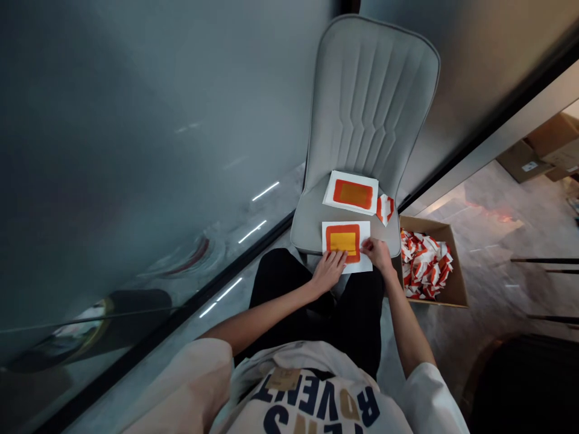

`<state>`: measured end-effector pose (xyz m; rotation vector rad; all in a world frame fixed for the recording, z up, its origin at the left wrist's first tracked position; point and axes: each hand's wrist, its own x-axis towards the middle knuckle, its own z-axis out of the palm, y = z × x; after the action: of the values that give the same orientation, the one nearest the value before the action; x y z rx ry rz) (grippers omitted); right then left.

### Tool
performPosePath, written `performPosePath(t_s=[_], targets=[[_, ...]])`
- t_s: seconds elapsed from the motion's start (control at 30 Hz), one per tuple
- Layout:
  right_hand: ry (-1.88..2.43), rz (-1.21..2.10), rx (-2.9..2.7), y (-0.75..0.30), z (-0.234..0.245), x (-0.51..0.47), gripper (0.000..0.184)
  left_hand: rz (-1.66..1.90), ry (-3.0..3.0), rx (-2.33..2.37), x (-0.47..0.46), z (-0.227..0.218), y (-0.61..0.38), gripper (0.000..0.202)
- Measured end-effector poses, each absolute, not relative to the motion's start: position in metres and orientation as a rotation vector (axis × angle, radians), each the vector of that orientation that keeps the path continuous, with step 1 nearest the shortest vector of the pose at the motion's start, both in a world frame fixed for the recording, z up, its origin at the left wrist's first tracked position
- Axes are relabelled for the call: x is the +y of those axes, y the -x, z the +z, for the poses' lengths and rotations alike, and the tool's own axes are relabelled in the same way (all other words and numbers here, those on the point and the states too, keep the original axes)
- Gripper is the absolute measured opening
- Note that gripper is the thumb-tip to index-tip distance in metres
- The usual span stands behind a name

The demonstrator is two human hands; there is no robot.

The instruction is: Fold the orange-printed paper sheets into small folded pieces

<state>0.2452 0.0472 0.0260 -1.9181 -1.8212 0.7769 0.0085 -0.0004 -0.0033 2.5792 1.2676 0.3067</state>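
Observation:
A white sheet with an orange and yellow rectangle [346, 241] lies at the front edge of a grey chair seat [310, 220]. My left hand [329, 269] rests flat on the sheet's lower left corner, fingers stretched out. My right hand [376, 252] pinches the sheet's right edge, fingers pressed together. Behind the sheet sits a stack of similar white sheets with an orange rectangle [351, 193]. A small folded orange and white piece [385, 208] lies to the right of that stack.
An open cardboard box [453, 283] holding several folded orange and white pieces stands on the floor to the right of the chair. A glass wall runs along the left. More cardboard boxes [543, 150] sit at the far right.

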Motion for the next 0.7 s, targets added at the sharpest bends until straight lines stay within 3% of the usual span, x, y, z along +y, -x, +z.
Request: performPosePath(t_s=[0.07, 0.17, 0.4, 0.7], targets=[[1.93, 0.609, -1.828, -0.236, 0.026, 0.037, 0.008, 0.316, -2.556, 1.296, -0.001, -0.005, -0.012, 0.053], [1.902, 0.199, -1.896, -0.21, 0.019, 0.01, 0.023, 0.333, -2.568, 1.305, -0.001, -0.009, -0.013, 0.053], [1.712, 0.272, -2.184, -0.171, -0.013, -0.04, 0.056, 0.309, -2.641, 1.265, -0.004, -0.013, -0.003, 0.051], [1.926, 0.176, -2.015, -0.22, -0.02, -0.046, 0.058, 0.414, -2.511, 1.2, 0.006, 0.0, 0.015, 0.049]])
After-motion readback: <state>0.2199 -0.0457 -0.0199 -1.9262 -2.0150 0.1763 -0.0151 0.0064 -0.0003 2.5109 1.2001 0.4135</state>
